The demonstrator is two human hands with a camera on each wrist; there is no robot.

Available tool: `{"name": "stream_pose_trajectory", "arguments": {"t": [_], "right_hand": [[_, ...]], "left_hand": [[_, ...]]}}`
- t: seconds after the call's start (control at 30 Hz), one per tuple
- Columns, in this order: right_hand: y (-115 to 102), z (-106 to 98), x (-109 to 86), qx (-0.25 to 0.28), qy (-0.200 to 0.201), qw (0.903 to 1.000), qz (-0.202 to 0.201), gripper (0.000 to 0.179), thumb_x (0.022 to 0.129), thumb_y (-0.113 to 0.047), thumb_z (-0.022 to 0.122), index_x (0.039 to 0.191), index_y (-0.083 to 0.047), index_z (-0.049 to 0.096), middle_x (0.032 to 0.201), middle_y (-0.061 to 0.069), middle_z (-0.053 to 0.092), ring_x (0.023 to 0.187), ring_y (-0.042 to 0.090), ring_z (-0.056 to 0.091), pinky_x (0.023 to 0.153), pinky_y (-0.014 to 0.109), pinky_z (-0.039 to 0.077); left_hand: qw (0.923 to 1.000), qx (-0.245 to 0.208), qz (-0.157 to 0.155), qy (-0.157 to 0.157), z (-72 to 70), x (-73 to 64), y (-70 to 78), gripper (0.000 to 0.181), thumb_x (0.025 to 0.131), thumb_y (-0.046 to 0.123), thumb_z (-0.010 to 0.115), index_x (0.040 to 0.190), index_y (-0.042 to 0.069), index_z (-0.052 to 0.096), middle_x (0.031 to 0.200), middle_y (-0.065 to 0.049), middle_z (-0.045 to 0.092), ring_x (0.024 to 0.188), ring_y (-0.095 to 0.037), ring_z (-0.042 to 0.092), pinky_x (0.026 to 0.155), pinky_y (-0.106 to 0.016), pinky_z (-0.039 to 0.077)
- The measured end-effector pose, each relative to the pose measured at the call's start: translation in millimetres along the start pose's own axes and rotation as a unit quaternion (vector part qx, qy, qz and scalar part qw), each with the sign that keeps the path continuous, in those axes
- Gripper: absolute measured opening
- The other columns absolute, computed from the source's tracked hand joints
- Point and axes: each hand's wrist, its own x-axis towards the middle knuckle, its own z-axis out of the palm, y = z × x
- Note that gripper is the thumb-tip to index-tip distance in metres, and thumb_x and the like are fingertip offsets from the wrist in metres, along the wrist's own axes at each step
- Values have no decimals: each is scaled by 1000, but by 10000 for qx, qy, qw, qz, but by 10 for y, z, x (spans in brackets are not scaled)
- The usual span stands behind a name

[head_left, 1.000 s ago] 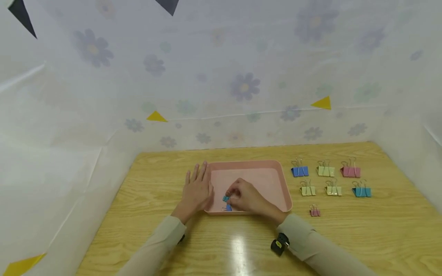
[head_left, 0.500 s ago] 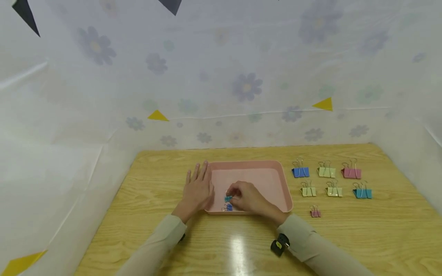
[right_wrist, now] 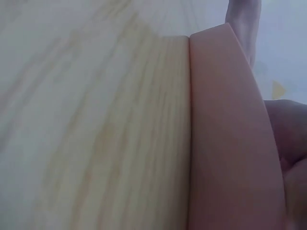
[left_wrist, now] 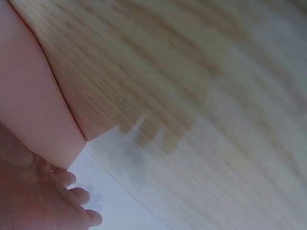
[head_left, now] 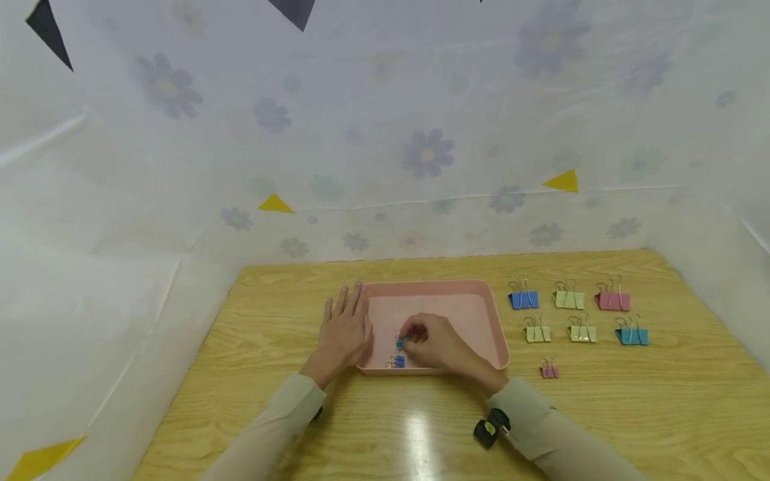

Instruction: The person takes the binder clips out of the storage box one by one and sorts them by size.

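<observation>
In the head view my left hand [head_left: 344, 331] lies with straight fingers on the left rim of a pink tray [head_left: 496, 327]. The left wrist view shows the same hand [left_wrist: 43, 199] against the tray's pink wall [left_wrist: 43, 100]. Inside the tray, my right hand [head_left: 434, 342] pinches a small teal binder clip [head_left: 400, 344] between thumb and fingertips. Just below it, a small blue binder clip [head_left: 400, 361] lies near the tray's front wall. From the right wrist view, that wall hides most of the right hand [right_wrist: 288, 129] and both clips.
To the right of the tray, several binder clips stand in rows on the wooden table [head_left: 601, 414]. Among them are a large blue clip [head_left: 524, 299], a large pink clip [head_left: 613, 301], a teal clip [head_left: 631, 335] and a small pink clip [head_left: 549, 369]. Patterned white sheeting surrounds the table.
My right hand has shifted slightly right with the teal clip, which has turned. The blue clip, partly covered by the fingers before, shows more fully. The left hand stays in place.
</observation>
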Motion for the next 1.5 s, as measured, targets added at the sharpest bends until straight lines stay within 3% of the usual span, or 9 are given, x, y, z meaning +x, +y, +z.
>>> {"name": "stream_pose_trajectory", "arguments": {"t": [0.17, 0.63, 0.9, 1.2, 1.5], "right_hand": [[-21, -102, -68, 93, 122, 9997, 164, 13, 87, -2, 71, 90, -14, 75, 91, -6, 69, 81, 10, 66, 74, 27, 57], [-88, -397, -351, 367, 780, 9961, -190, 14, 85, 3, 77, 94, -9, 75, 94, 0, 72, 83, 14, 68, 75, 29, 59], [-44, -597, -551, 671, 776, 9941, -344, 13, 89, 3, 76, 97, -7, 74, 98, 4, 72, 86, 19, 71, 75, 29, 60], [-35, -817, -768, 628, 907, 9935, -267, 14, 89, 4, 75, 99, -6, 73, 101, 7, 74, 87, 17, 72, 74, 30, 61], [74, -1117, -1066, 167, 1044, 9944, -68, 16, 91, 0, 75, 105, -8, 74, 100, 4, 74, 86, 10, 71, 73, 28, 60]], "left_hand": [[10000, 54, 28, -11, -7, 6, 8, 61, 110, 27, 31, 165, 6, 15, 172, -10, 12, 156, -36, 11, 124, -58, 9], [9999, 128, 38, -84, -15, 0, 17, 61, 110, 28, 30, 165, 5, 15, 172, -11, 12, 156, -36, 11, 124, -58, 10], [10000, 53, 48, -22, -32, -17, 23, 61, 109, 27, 31, 164, 5, 17, 171, -11, 14, 156, -37, 13, 124, -59, 9], [10000, 51, 71, -22, -12, -14, 4, 62, 109, 27, 30, 165, 4, 16, 171, -11, 13, 156, -37, 12, 124, -59, 9], [9999, 42, 20, -121, -12, 2, 15, 62, 110, 28, 29, 165, 6, 13, 172, -9, 9, 157, -35, 9, 124, -58, 7]]}}
